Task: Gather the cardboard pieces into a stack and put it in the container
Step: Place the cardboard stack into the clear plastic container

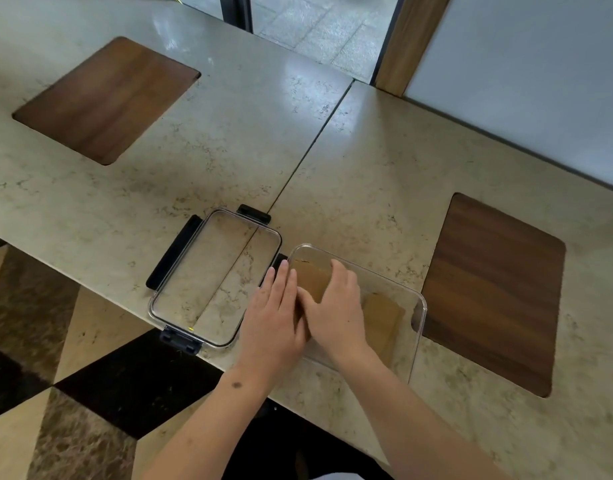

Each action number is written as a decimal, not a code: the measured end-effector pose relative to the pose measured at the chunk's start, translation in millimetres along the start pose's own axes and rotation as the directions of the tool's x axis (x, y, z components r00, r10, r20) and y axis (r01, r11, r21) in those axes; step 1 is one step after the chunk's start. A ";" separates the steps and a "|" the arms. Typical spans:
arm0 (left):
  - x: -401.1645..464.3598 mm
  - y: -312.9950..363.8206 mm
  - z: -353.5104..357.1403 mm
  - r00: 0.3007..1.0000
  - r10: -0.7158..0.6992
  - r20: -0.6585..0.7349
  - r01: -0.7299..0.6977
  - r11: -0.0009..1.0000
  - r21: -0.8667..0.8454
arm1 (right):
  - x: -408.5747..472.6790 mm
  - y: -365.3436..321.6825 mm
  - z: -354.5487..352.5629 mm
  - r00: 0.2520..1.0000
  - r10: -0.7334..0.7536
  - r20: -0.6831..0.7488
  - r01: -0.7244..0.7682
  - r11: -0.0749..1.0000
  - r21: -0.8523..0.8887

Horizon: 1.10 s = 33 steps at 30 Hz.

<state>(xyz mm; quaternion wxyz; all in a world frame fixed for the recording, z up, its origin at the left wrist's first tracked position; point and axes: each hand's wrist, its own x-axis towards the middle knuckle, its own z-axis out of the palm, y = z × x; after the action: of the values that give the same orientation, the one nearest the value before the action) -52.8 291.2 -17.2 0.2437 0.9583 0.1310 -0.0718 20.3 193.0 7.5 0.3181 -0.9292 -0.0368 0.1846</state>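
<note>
The clear plastic container (417, 327) stands near the table's front edge. Brown cardboard pieces (312, 284) lie inside it, with more brown cardboard (381, 322) showing through the clear walls further right. My right hand (336, 310) reaches into the container, its fingers curled over the cardboard stack. My left hand (274, 317) lies with straight, closed fingers along the container's left wall, and its thumb is hidden under my right hand. The lower part of the stack is covered by both hands.
The container's clear lid (215, 278) with black clasps lies flat just left of the container. Two dark wooden inlays are set in the stone table (367, 168), one at far left (104, 98) and one at right (495, 292). Patterned floor (55, 393) lies beyond the table's front-left edge.
</note>
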 end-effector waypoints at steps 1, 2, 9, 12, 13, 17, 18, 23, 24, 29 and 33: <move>-0.1 0.4 0.6 1.000 -0.004 0.007 0.004 1.000 0.015 | -2.7 -1.5 3.1 0.999 -0.046 0.012 0.046 0.999 0.005; -0.9 1.4 0.8 1.000 -0.010 0.007 0.010 1.000 0.028 | -4.9 -3.2 5.2 0.997 -0.064 0.034 0.063 0.998 0.021; -6.8 5.9 0.7 0.997 0.074 0.012 -0.075 0.984 0.159 | -8.4 8.6 5.7 0.937 -0.338 0.089 0.344 0.849 -0.400; -3.7 4.6 1.4 0.996 0.070 0.062 -0.082 0.975 0.207 | -7.2 17.7 4.3 0.903 -0.391 0.180 0.428 0.776 -0.463; -2.1 4.0 1.6 0.995 0.059 0.081 -0.077 0.967 0.244 | -7.2 18.8 2.0 0.891 -0.417 0.179 0.450 0.761 -0.467; 8.0 0.9 0.8 0.996 0.020 0.090 -0.040 0.973 0.228 | -15.5 20.5 -4.8 0.894 -0.448 0.016 0.436 0.862 -0.259; 9.9 0.8 0.5 0.996 0.015 0.091 -0.033 0.979 0.199 | -17.2 22.0 -5.7 0.934 -0.356 -0.023 0.349 0.927 -0.140; 11.5 -0.7 -1.4 0.993 0.047 0.109 -0.069 0.976 0.206 | -22.7 24.6 -7.2 0.959 0.219 0.181 -0.274 0.882 0.383; 10.8 -1.5 -1.9 0.993 0.057 0.107 -0.077 0.977 0.196 | -24.0 20.5 -6.3 0.921 0.283 0.269 -0.383 0.786 0.486; 9.8 -2.6 -0.8 0.992 0.065 0.112 -0.088 0.974 0.207 | -25.7 3.6 2.8 0.848 0.269 0.456 -0.514 0.629 0.584; 10.0 2.2 -2.3 0.989 0.048 0.142 -0.086 0.959 0.272 | -17.5 -9.0 -1.3 0.874 0.299 0.382 -0.484 0.602 0.636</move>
<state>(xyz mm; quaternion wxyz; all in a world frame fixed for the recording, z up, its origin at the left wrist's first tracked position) -42.5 292.5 -16.2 0.1176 0.9798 0.0705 -0.1454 5.0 196.1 19.5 0.5975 -0.6868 0.2060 0.3589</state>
